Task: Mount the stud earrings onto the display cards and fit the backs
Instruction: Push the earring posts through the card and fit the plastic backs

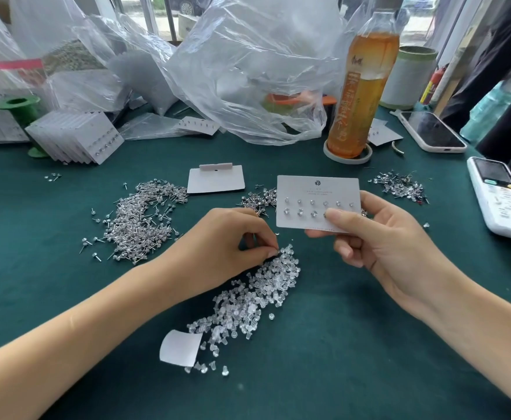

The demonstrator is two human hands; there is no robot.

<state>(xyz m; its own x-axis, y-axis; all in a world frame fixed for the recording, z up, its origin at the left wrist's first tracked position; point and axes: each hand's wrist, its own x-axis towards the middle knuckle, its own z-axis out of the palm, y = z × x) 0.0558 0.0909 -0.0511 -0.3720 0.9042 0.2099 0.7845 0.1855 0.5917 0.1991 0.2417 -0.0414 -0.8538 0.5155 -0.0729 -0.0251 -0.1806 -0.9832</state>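
Note:
My right hand (378, 241) holds a white display card (316, 194) upright above the green table, thumb pressed on its front. Two rows of stud earrings sit in the card. My left hand (227, 241) is curled over the top end of a pile of clear plastic earring backs (248, 301), thumb and fingertips pinched together at the pile. Whether a back is between them is too small to tell. A large heap of loose stud earrings (142, 219) lies to the left. Smaller heaps lie behind the card (255, 201) and at the right (399, 184).
A blank card (216, 178) lies at centre back. A stack of filled cards (75, 137) stands back left. A curled paper scrap (180, 348) lies near the backs. Plastic bags (248, 71), a tea bottle (360, 92), a phone (431, 131) and a white handset (504, 198) crowd the back and right.

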